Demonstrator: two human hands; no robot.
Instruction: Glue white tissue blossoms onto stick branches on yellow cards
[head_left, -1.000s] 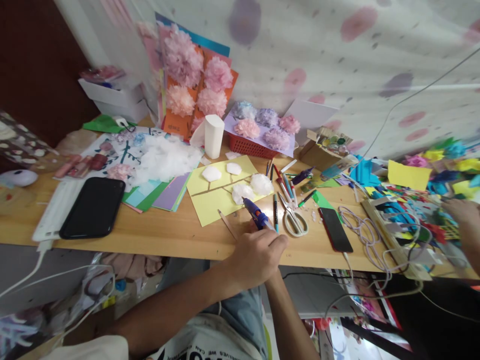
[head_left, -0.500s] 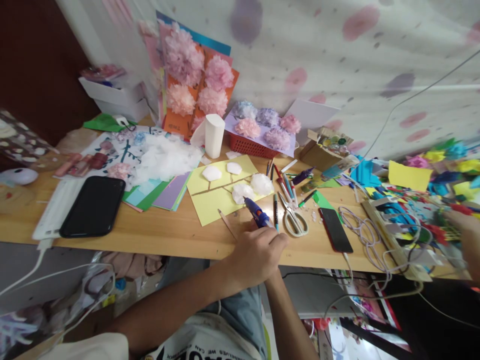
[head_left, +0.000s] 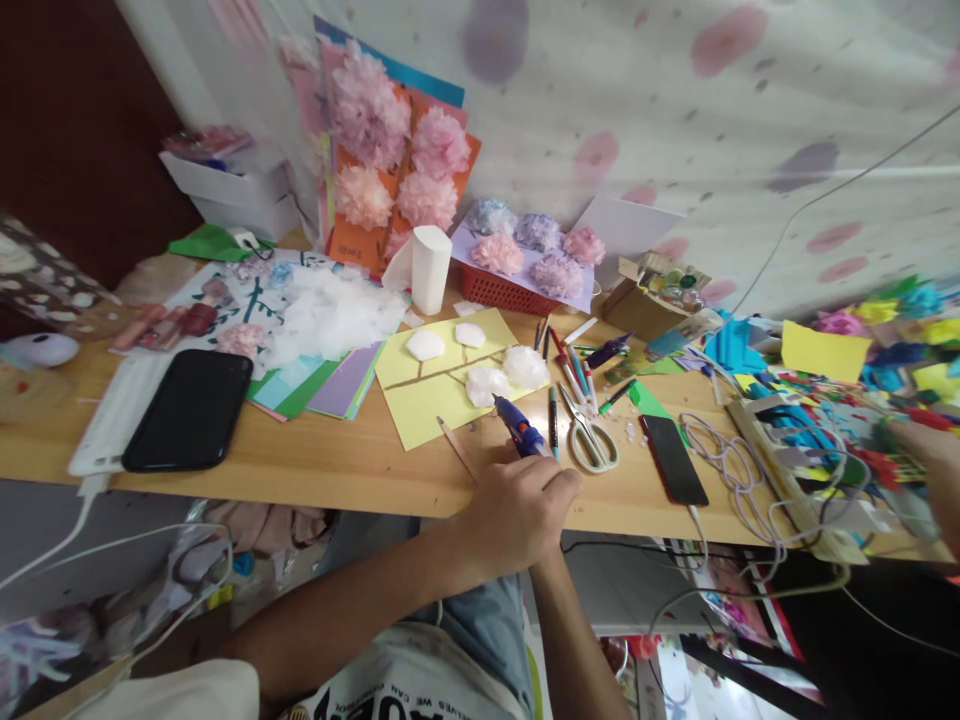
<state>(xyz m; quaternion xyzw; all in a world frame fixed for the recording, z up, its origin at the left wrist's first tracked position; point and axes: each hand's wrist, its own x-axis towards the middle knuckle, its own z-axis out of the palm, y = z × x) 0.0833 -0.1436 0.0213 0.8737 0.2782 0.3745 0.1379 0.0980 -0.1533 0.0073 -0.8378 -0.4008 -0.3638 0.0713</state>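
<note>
A blue hot glue gun points up and left, its nozzle close to the lower white puff on the yellow card. My left hand is closed at the gun's rear, and the grip is hidden under it. My right hand lies behind the left one, with only its wrist and forearm showing; its fingers are hidden. Brown branch lines run across the card. Beside the lower puff sits another white puff, and two flat white paper pieces lie further up the branches.
Scissors, pens and a phone lie right of the gun. A pencil is left of it. Fluffy white material and coloured paper lie further left. Another person's hand reaches in at far right, beyond cables.
The view has shifted very slightly. My hands and the glue gun hold nearly the same place over the card's lower edge.
</note>
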